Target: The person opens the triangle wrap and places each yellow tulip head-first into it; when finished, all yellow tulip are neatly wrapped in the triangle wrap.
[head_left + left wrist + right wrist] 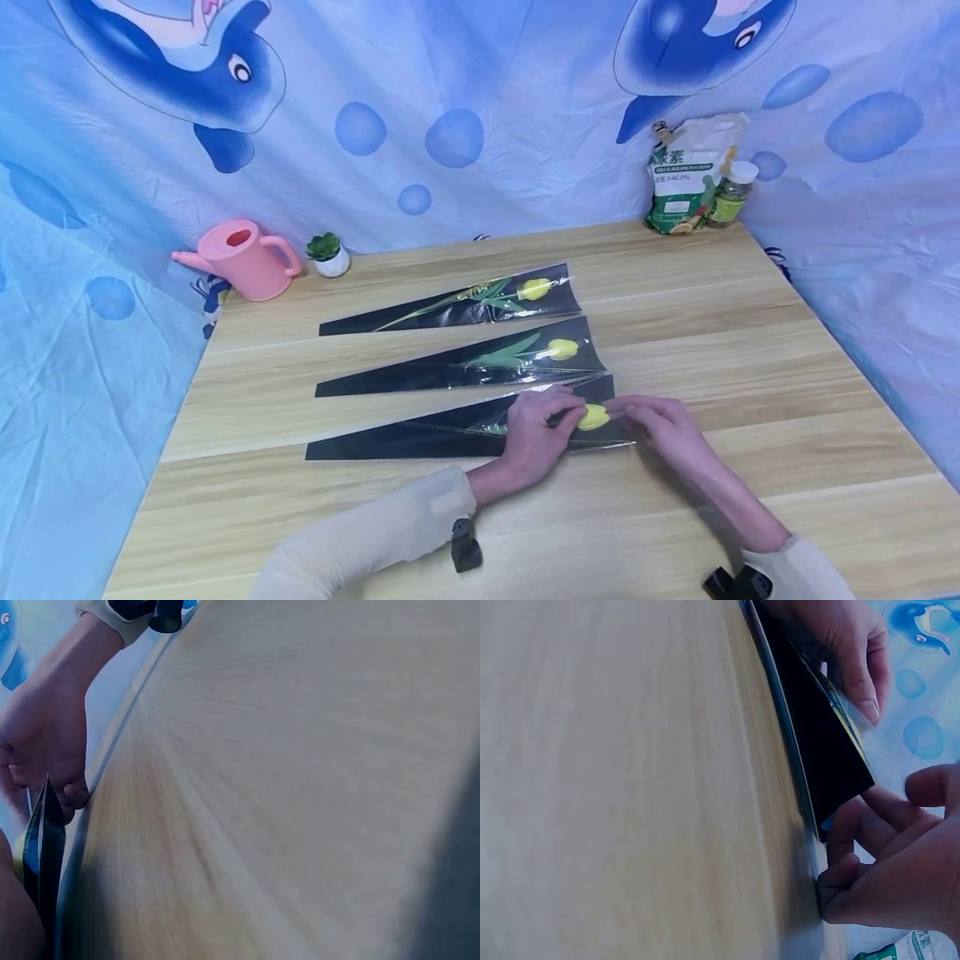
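Three black cone sleeves, each with a yellow tulip inside, lie side by side on the wooden table (750,350). Both hands work at the wide end of the nearest sleeve (405,437). My left hand (562,408) curls over the sleeve just left of the yellow flower head (594,417). My right hand (626,410) pinches the sleeve's open edge on the flower's right. In the right wrist view the black sleeve (817,742) stands edge-on between the left hand (847,645) and the right hand's fingers (870,825). The left wrist view shows the sleeve's edge (41,847) below the right hand (37,742).
Two other sleeved tulips (457,308) (465,362) lie further back. A pink watering can (243,258) and a small potted plant (327,254) stand at the back left. A fertiliser bag (690,175) and a jar (731,193) stand back right. Blue whale cloth surrounds the table.
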Demonstrator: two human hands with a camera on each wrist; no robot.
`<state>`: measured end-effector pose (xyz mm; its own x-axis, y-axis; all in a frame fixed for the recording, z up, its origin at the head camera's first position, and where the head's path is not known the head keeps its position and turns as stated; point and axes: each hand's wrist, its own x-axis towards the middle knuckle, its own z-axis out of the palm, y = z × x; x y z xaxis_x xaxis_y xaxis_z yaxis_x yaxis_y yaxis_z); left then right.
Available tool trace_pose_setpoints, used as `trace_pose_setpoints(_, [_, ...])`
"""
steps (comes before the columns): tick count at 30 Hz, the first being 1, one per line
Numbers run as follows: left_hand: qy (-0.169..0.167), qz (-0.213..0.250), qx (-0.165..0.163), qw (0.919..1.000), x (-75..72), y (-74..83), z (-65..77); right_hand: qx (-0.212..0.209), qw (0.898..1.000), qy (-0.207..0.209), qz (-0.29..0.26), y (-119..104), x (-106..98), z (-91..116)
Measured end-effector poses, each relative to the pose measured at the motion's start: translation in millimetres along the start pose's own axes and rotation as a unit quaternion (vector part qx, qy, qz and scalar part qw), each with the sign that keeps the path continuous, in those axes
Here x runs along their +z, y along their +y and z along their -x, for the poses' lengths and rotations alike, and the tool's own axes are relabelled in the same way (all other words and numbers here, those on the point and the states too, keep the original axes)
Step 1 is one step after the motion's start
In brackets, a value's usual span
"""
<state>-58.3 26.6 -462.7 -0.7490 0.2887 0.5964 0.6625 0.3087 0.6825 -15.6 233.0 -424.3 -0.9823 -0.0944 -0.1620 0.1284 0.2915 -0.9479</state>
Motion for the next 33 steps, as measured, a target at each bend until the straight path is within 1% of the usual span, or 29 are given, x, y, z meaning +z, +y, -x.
trace_pose_setpoints(2, [-0.001, -0.001, 0.000, 1.0000, 0.6, 0.4, -0.1, -0.015, 1.000, -0.013, -0.009, -2, 0, 0])
trace_pose_setpoints(4, [0.001, -0.002, 0.005, 1.0000, 1.2, 0.6, -0.5, -0.017, 1.000, -0.022, -0.012, -3, 0, 0])
trace_pose_setpoints(7, [0.005, -0.003, 0.012, 0.9999, 2.6, 0.5, -0.5, 0.002, 0.999, -0.029, -0.022, -4, 1, 0])
trace_pose_setpoints(10, [0.004, 0.002, 0.012, 0.9999, 3.9, 0.4, -0.1, 0.024, 0.999, -0.029, -0.009, -5, 2, -1])
trace_pose_setpoints(12, [0.001, 0.004, 0.010, 0.9999, 3.8, 0.6, 0.3, 0.028, 0.999, -0.031, 0.002, -5, 2, -2])
trace_pose_setpoints(14, [-0.006, 0.008, 0.005, 0.9999, 3.1, 1.1, 0.7, 0.029, 0.999, -0.031, 0.018, -4, 2, -2])
trace_pose_setpoints(19, [-0.035, 0.014, -0.003, 0.9993, 0.0, 1.4, 1.1, 0.030, 0.998, -0.028, 0.039, -3, 0, -2])
trace_pose_setpoints(23, [-0.046, 0.012, -0.003, 0.9989, -2.6, 1.4, 0.0, 0.031, 0.999, -0.024, 0.035, -2, -1, -4])
trace_pose_setpoints(25, [-0.048, 0.012, 0.006, 0.9988, -4.6, 2.1, -1.7, 0.029, 0.999, -0.019, 0.033, -1, -2, -3])
trace_pose_setpoints(28, [-0.052, 0.017, 0.020, 0.9983, -11.3, 3.6, -5.0, 0.020, 0.999, -0.010, 0.049, 0, -4, 0])
trace_pose_setpoints(30, [-0.050, 0.027, 0.039, 0.9977, -18.6, 2.6, -7.0, 0.012, 0.997, 0.001, 0.070, 1, -8, 2])
trace_pose_setpoints(31, [-0.048, 0.031, 0.049, 0.9971, -23.8, 0.6, -7.3, 0.007, 0.996, 0.006, 0.083, 1, -11, 3])
trace_pose_setpoints(33, [-0.046, 0.034, 0.067, 0.9961, -38.7, -3.8, -7.1, 0.000, 0.994, 0.017, 0.108, -1, -21, 5])
